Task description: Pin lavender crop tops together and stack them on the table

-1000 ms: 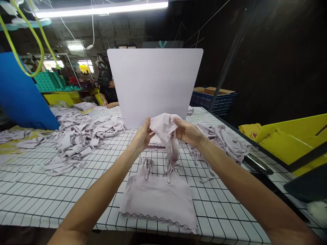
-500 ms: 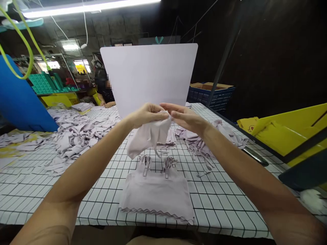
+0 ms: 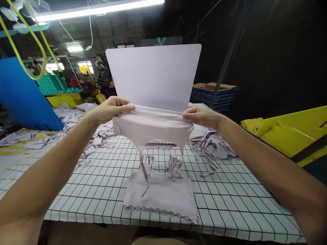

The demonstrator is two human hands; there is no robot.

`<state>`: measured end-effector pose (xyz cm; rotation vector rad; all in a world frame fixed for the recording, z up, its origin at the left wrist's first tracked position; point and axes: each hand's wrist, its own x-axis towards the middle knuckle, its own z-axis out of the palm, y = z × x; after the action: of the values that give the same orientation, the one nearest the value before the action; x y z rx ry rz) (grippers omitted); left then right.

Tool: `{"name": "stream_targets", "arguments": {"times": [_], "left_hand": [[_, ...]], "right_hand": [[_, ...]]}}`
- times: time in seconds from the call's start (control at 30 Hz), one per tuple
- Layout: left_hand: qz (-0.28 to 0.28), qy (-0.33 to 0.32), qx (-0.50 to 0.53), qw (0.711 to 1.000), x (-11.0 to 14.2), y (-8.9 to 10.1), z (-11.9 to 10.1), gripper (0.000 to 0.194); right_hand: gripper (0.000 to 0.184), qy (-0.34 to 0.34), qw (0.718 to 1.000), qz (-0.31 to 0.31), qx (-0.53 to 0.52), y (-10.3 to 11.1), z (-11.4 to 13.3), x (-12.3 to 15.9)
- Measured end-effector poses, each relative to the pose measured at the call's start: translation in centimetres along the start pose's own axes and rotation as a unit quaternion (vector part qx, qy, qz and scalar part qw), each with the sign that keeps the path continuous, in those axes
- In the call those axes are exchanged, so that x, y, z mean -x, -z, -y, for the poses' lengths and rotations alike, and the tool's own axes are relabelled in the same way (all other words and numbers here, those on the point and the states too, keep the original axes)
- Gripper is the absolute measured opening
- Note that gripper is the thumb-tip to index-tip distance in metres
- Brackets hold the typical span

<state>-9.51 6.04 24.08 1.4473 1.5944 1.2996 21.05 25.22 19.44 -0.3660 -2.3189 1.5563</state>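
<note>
Head view: both hands (image 3: pixel 112 109) (image 3: pixel 201 115) stretch a garment (image 3: pixel 160 126); yellow bag (image 3: pixel 247 124) bears blurred print (image 3: pixel 255 129).

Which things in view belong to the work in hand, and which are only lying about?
Likely in use:
pale lilac fabric garment, between left hand and right hand
flat pile of pale lilac fabric garments

Likely just around:
stacked dark-blue plastic crates
upright flat blue panel
yellow plastic sheeting

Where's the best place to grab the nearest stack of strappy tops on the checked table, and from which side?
Probably by the wavy hem, coming from the near table edge. The stack lies flat with that hem toward you, while loose straps bunch at its far end. Your left hand and right hand both grip another top.
</note>
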Motion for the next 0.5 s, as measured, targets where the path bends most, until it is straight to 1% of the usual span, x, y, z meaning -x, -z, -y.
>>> {"name": "stream_targets", "arguments": {"times": [0.07, 0.13, 0.23, 0.3, 0.33, 0.4, 0.47, 0.5], "left_hand": [[0.027, -0.011, 0.008, 1.0, 0.1, 0.3, 0.6, 0.028], [0.032, -0.026, 0.045, 0.998, 0.1, 0.5, 1.0, 0.03], [-0.005, -0.048, 0.118, 0.992, 0.1, 0.6, 1.3, 0.029], [-0.024, -0.053, 0.134, 0.989, -0.3, 0.7, 1.6, 0.03], [-0.022, -0.053, 0.121, 0.991, -0.6, 0.8, 1.8, 0.03], [0.002, -0.048, 0.048, 0.998, -1.5, 1.1, 2.5, 0.03], [0.009, -0.059, -0.072, 0.996, -2.5, 1.3, 3.1, 0.026], [-0.006, -0.077, -0.14, 0.987, -3.0, 1.3, 3.2, 0.025]], "right_hand": [[0.033, 0.007, 0.999, -0.016, 0.028, 0.4, 1.0, 0.5], [0.027, 0.01, 0.998, -0.031, 0.047, 0.8, 1.8, 1.0], [0.026, 0.025, 0.996, -0.075, 0.036, 1.5, 2.3, 1.5], [0.029, 0.042, 0.994, -0.101, 0.028, 2.2, 2.0, 1.5], [0.03, 0.049, 0.992, -0.108, 0.038, 2.6, 1.6, 1.4], [0.033, 0.058, 0.987, -0.116, 0.092, 3.4, 0.8, 1.1], [0.034, 0.067, 0.973, -0.13, 0.177, 4.1, 0.1, 0.5], [0.033, 0.073, 0.962, -0.147, 0.219, 4.3, -0.1, 0.2]]}}
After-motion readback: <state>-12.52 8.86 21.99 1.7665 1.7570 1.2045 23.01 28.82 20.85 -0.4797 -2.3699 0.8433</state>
